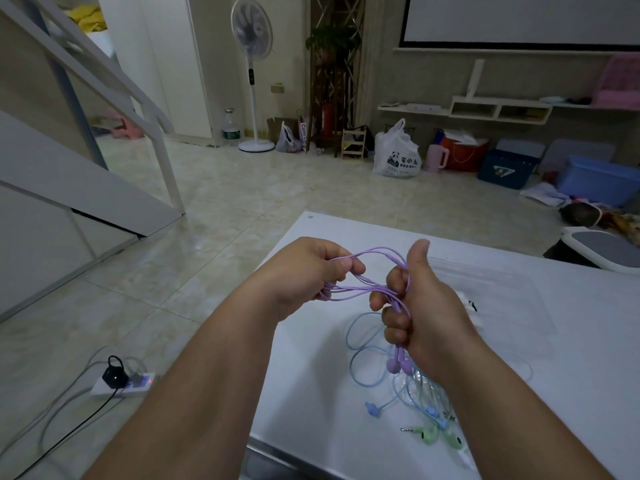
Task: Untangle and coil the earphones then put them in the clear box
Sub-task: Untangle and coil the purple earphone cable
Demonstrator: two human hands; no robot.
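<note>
left hand [304, 271], right hand [429, 306] grip purple earphones [353, 289] | clear box [512, 289] part hidden

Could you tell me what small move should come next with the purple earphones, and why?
Probably bring the left hand toward the right hand to gather the purple earphones into one bundle: their cable runs in several loops between both hands, the buds hang below the right fist, and the clear box lies just behind.

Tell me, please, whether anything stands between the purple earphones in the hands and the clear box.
Nothing visible does. The purple earphones are held by the left hand and right hand; the clear box sits just beyond the right hand. Blue earphones lie below, nearer the person, off that path.
</note>
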